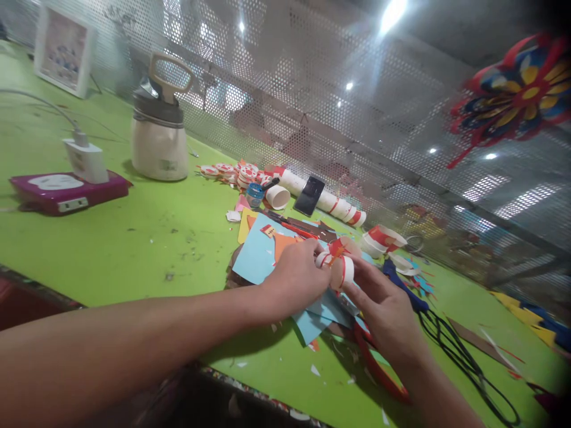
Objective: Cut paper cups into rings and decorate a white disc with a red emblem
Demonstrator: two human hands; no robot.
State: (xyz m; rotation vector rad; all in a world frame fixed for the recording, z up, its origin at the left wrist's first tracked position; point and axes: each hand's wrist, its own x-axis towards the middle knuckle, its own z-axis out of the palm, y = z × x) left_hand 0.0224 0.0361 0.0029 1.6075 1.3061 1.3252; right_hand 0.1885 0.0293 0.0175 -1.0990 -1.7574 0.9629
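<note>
Between my two hands is a small red-and-white paper craft piece [347,271] with a ring-like white band and an orange bit. My left hand [298,274] pinches its left side, fingertips partly hidden. On the right side, the fingers and thumb of my right hand [390,306] grip the white band. Below both hands lie light blue paper sheets [254,254] and an orange paper scrap [283,242]. Red-handled scissors [379,371] rest beneath my right hand, partly covered by it. Another tool with red handles [298,229] lies just beyond my left hand.
A phone [309,196] leans on a long white paper roll [334,205] at the back. A blue-lidded jar [254,194], a cream sprayer bottle [159,139] and a purple power strip [66,190] stand leftward. A blue-handled tool with black cord [446,333] lies right.
</note>
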